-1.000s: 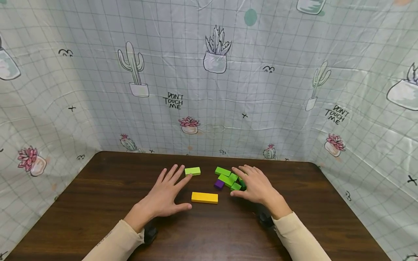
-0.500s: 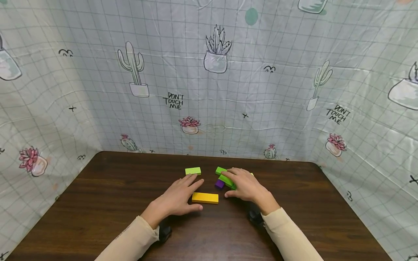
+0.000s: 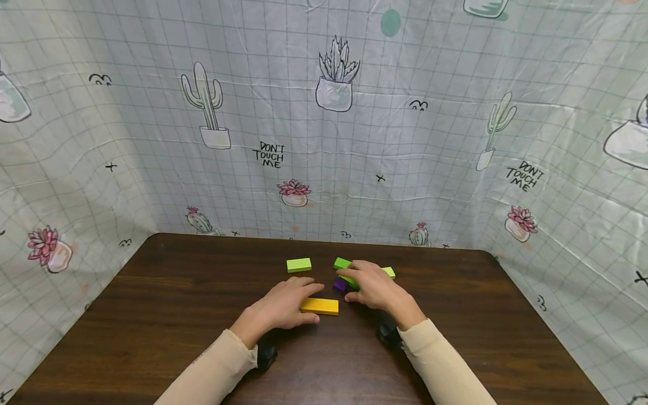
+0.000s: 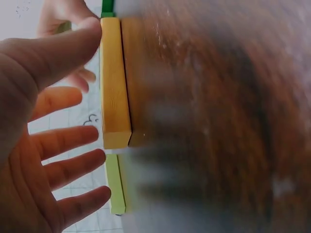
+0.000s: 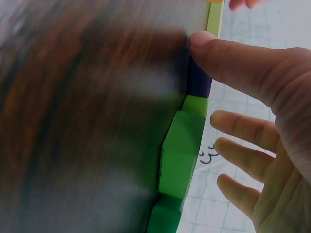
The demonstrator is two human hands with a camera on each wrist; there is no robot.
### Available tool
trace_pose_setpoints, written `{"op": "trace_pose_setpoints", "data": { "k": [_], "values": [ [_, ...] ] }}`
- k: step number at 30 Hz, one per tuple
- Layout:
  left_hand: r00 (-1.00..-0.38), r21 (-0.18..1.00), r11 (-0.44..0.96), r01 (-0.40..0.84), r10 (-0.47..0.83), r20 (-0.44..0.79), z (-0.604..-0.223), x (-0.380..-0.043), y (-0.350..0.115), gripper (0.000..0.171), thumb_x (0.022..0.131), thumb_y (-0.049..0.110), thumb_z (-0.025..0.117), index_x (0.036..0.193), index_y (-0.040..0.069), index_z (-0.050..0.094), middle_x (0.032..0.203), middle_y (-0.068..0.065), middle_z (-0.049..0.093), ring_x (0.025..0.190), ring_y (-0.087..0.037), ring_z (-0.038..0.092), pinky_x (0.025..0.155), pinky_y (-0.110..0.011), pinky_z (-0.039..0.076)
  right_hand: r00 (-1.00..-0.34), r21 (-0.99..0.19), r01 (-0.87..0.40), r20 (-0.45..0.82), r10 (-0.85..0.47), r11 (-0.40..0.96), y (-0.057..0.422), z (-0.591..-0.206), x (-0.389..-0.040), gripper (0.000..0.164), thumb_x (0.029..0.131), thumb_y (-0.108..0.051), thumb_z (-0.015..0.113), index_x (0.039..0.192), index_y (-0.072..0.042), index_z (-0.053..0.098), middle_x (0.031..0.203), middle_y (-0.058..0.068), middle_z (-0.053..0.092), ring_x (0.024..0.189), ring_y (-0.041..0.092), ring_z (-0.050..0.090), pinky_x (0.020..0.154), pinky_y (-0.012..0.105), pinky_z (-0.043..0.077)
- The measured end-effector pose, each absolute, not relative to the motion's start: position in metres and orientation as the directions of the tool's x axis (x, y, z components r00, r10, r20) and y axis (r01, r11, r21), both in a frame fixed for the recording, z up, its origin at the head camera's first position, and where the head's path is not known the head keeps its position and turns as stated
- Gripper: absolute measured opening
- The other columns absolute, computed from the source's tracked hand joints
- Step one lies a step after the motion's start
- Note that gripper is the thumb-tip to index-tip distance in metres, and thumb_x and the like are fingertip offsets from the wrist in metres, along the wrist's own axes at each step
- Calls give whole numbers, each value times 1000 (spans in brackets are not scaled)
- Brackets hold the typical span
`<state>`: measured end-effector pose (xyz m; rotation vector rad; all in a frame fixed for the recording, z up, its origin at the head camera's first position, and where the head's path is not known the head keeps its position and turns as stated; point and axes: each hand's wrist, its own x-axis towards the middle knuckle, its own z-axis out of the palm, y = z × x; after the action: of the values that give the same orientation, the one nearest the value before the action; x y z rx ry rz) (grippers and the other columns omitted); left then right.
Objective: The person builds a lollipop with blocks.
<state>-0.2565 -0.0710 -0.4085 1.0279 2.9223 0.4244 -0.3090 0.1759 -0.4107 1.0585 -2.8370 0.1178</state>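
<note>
My left hand (image 3: 286, 304) hovers over the left end of a long yellow block (image 3: 322, 306), fingers spread and thumb on the near side. In the left wrist view, the fingers stay extended beside that block (image 4: 112, 82). My right hand (image 3: 374, 289) is above a cluster of blocks and hides most of it. A purple block (image 3: 340, 284), a green block (image 3: 342, 262) and a pale green block (image 3: 388, 272) show around its edges. The right wrist view shows the thumb close by the purple block (image 5: 198, 80), with a green block (image 5: 182, 150) and a dark green block (image 5: 165, 218) beyond.
A lone pale green block (image 3: 298, 265) lies behind the yellow one, toward the back of the brown wooden table (image 3: 167, 304). A curtain (image 3: 324, 129) printed with cacti hangs behind the table and along both sides.
My left hand has moved right and now covers the yellow block's left end. My right hand has shifted left over the cluster, uncovering a pale green block on its right. The blocks stay put.
</note>
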Motion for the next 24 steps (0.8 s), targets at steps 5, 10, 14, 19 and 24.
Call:
{"op": "trace_pose_setpoints", "data": {
  "k": [5,10,14,19,24],
  "values": [
    [-784,252,750,612,618,66,-409,-256,-68,56,87,39,69,135,15,55,131,-5,55,117,-25,50,97,-44,42,-731,-39,-677,151,-665,735,172,-411,-308,46,81,-34,77,123,-16,66,114,5,59,103,21,55,91,40,45],
    [-769,218,741,635,633,86,-409,-256,-67,45,88,33,70,127,14,62,117,-2,60,103,-21,53,88,-39,46,-719,-41,-688,165,-675,724,170,-410,-308,35,83,-31,75,115,-16,70,111,3,59,101,20,55,91,39,45],
    [-749,187,726,662,652,121,-410,-256,-68,34,87,28,71,118,14,67,104,1,61,92,-17,52,81,-34,47,-711,-35,-695,181,-680,718,169,-411,-307,31,84,-28,75,112,-16,72,109,3,59,100,20,55,89,38,46],
    [-744,184,721,667,655,132,-409,-256,-68,28,87,24,71,113,14,70,99,1,61,87,-16,52,78,-33,47,-714,-30,-691,182,-676,722,169,-411,-306,28,85,-24,74,112,-16,73,106,2,59,98,20,55,86,37,46],
    [-755,189,732,654,646,113,-409,-253,-69,27,87,22,71,113,14,70,101,1,62,91,-17,54,82,-35,48,-726,-1,-677,166,-668,736,167,-411,-303,29,85,-25,74,112,-17,73,102,2,61,89,19,49,78,34,44]
  ]
}}
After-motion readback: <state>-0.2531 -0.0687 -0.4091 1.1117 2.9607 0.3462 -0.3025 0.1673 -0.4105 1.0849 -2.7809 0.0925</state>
